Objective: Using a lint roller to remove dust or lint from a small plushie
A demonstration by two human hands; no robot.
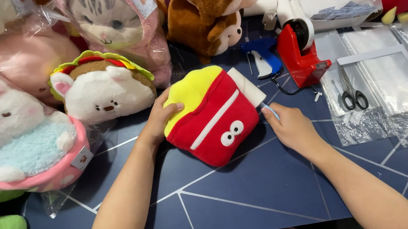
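Navy tabletop (255,186): it carries everything we handle, its dark surface crossed by thin pale lines.
Plush pile: bagged soft toys crowd the left and far edge, among them a white bunny in a pink cup (18,136), a white cat in a taco shell (103,88), a grey cat in pink (109,16) and a brown bear (211,8).
Clear bags (393,79): a flat stack lies at our right, well apart from the toy we work on.
Fries plush (212,113): a red pouch with a yellow top, a white stripe and two eyes, lying near the middle of the tabletop between our hands, with a white card (247,85) at its far right corner.
Tape dispenser (301,54): red, beyond the plush, with a blue tagging gun (264,54) just beside it.
Left hand (160,117): our fingers curl onto the yellow top edge and steady the toy; they press more than clamp.
Right hand (292,126): our fingers pinch a small pale blue piece (270,110) at the plush's right edge, near the card; we cannot tell what it is.
Scissors (352,92): lying on the bags, untouched.
Step in hand: we judge that we are fixing or adjusting the tag at that corner.
Next move: it seems to call for a firm hold with the left and fine pinch work with the right.
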